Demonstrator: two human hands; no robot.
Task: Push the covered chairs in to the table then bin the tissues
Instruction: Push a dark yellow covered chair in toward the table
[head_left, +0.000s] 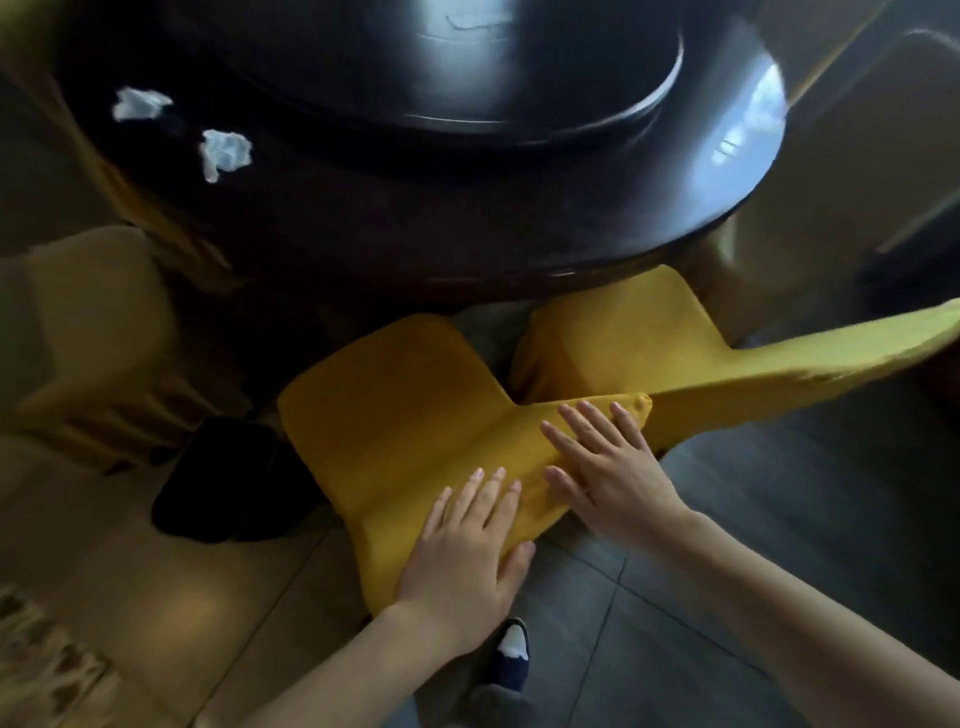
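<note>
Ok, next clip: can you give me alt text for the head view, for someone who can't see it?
Both hands, left hand and right hand, lie flat and open on the back of a yellow-covered chair facing a dark round table. A second covered chair stands to its right, its seat partly under the table edge. Two crumpled tissues lie on the tabletop at upper left.

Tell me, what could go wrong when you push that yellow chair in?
Both hands, left hand and right hand, lie flat on the near yellow chair's back, gripping nothing, so they might slip on the cloth cover. The second yellow chair sits very close beside it, so the two could bump. The two crumpled tissues on the dark table are easy to forget.
</note>
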